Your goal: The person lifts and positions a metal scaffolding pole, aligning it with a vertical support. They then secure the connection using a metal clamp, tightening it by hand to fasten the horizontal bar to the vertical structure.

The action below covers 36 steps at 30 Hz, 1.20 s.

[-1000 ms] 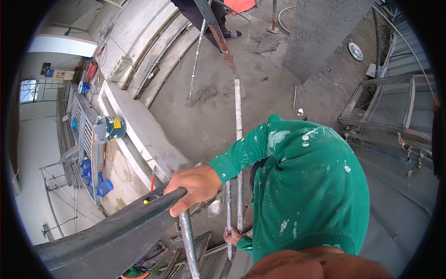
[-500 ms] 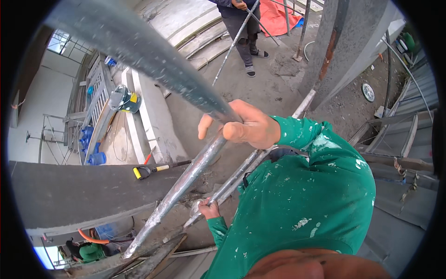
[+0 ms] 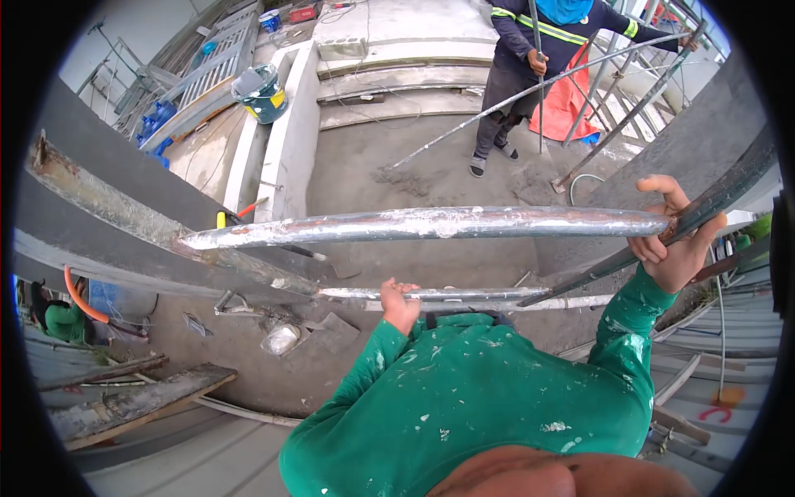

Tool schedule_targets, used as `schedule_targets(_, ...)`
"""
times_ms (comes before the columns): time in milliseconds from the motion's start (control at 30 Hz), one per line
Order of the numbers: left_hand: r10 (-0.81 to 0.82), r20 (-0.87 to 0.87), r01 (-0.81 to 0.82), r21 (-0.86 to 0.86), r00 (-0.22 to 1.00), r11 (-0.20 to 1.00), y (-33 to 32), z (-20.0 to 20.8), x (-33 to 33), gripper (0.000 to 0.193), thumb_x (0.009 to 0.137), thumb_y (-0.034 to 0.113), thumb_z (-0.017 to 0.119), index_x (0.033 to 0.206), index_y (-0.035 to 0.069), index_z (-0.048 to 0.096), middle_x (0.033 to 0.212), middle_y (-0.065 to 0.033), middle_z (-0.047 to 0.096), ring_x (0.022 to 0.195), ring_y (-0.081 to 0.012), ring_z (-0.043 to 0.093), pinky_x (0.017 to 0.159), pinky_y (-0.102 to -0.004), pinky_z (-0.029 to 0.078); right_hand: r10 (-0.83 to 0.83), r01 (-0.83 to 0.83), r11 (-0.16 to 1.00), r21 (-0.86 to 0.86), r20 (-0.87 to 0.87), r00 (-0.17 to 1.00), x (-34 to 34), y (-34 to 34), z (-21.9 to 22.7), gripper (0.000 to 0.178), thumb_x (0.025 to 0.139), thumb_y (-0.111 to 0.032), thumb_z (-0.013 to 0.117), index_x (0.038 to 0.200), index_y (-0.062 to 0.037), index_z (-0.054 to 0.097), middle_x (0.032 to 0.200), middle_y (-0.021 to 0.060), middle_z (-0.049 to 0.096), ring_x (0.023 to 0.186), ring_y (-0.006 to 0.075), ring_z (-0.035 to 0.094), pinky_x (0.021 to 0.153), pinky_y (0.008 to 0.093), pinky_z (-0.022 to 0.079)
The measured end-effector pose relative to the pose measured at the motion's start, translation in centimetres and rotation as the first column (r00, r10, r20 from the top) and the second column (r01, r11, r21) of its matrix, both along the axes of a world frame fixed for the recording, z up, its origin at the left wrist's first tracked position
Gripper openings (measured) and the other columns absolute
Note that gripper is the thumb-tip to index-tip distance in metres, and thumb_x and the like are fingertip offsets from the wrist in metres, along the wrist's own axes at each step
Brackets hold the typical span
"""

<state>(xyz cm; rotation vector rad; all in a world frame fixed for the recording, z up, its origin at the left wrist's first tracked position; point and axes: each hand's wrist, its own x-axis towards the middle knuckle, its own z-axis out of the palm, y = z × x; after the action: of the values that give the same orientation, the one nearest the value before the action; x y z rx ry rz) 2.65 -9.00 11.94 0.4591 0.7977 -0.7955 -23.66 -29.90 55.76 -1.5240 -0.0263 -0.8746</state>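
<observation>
A paint-splattered metal scaffold frame (image 3: 439,224) stretches across in front of me, with two rungs joining two side posts. My left hand (image 3: 400,306) is closed round the lower rung (image 3: 472,294), left of its middle. At the right, my right hand (image 3: 675,232) grips the right post (image 3: 729,186) where the upper rung meets it; one finger sticks up. The left post (image 3: 116,199) runs past a grey wall edge, and no hand is on it. White spots mark my green sleeves.
Ahead, a co-worker (image 3: 530,74) stands on the grey floor holding poles, near an orange tarp (image 3: 567,95). A bucket (image 3: 263,93) stands at the left by a low white wall (image 3: 277,141). Concrete steps (image 3: 397,83) lie beyond. A plank (image 3: 141,406) is at lower left, a grey column (image 3: 687,124) at right.
The scaffold frame has swung from a steep diagonal to nearly level across my front. My right hand has moved out to the right, and the view has turned. Both hands keep hold.
</observation>
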Motion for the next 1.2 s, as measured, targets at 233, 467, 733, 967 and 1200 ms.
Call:
schedule_targets(233, -0.131, 0.053, 0.132, -0.026, 0.990, 0.991, -9.6, 0.1, 2.2, 0.035, 0.102, 0.021, 0.054, 0.074, 0.016, 0.033, 0.066, 0.0012, 0.033, 0.058, -0.0168, 0.038, 0.070, -0.0405, 0.045, -0.090, 0.089, 0.995, -0.045, -0.015, 0.996, -1.9, -4.1, 1.1, 0.117, 0.095, -0.090, 0.024, 0.128, 0.0196, 0.051, 0.047, -0.0082, 0.037, 0.036, 0.0027, 0.028, 0.036, 0.0220, 0.023)
schedule_targets(467, -0.238, 0.132, 0.242, -0.016, 0.962, 0.970, -15.8, 2.1, 5.8, 0.033, 0.100, 0.020, 0.052, 0.071, 0.017, 0.036, 0.062, 0.0025, 0.036, 0.058, -0.0152, 0.041, 0.071, -0.0388, 0.045, -0.072, 0.073, 0.995, -0.063, 0.015, 0.997, -1.7, -8.3, 0.8, 0.114, 0.095, -0.088, 0.029, 0.130, 0.0190, 0.051, 0.048, -0.0071, 0.041, 0.035, 0.0033, 0.034, 0.035, 0.0210, 0.028)
schedule_targets(733, -0.299, 0.242, 0.320, -0.053, 0.923, 0.946, -20.8, 5.0, 14.8, 0.035, 0.099, 0.019, 0.058, 0.071, 0.017, 0.038, 0.062, 0.0007, 0.039, 0.059, -0.0176, 0.041, 0.072, -0.0399, 0.044, -0.009, -0.002, 0.989, -0.150, -0.067, 0.998, 2.8, -10.6, 1.8, 0.111, 0.095, -0.088, 0.033, 0.145, 0.0109, 0.043, 0.050, -0.0059, 0.047, 0.036, 0.0043, 0.043, 0.037, 0.0209, 0.039)
schedule_targets(967, -0.338, 0.315, 0.371, -0.049, 0.887, 0.927, -23.2, 5.7, 28.6, 0.034, 0.099, 0.021, 0.062, 0.073, 0.017, 0.040, 0.065, -0.0005, 0.041, 0.063, -0.0194, 0.045, 0.073, -0.0412, 0.046, 0.011, -0.035, 0.964, -0.264, -0.093, 0.996, 13.1, -11.3, 0.3, 0.109, 0.093, -0.089, 0.036, 0.153, 0.0017, 0.040, 0.053, -0.0079, 0.048, 0.040, 0.0040, 0.046, 0.042, 0.0193, 0.043)
schedule_targets(1200, -0.388, 0.334, 0.423, -0.038, 0.859, 0.905, -27.9, 9.1, 42.6, 0.033, 0.099, 0.022, 0.064, 0.076, 0.017, 0.040, 0.067, 0.0006, 0.041, 0.064, -0.0180, 0.045, 0.073, -0.0399, 0.047, -0.042, -0.004, 0.941, -0.338, -0.129, 0.991, 25.2, -10.6, 1.5, 0.111, 0.089, -0.092, 0.037, 0.155, -0.0032, 0.039, 0.057, -0.0093, 0.054, 0.044, 0.0033, 0.051, 0.044, 0.0191, 0.044)
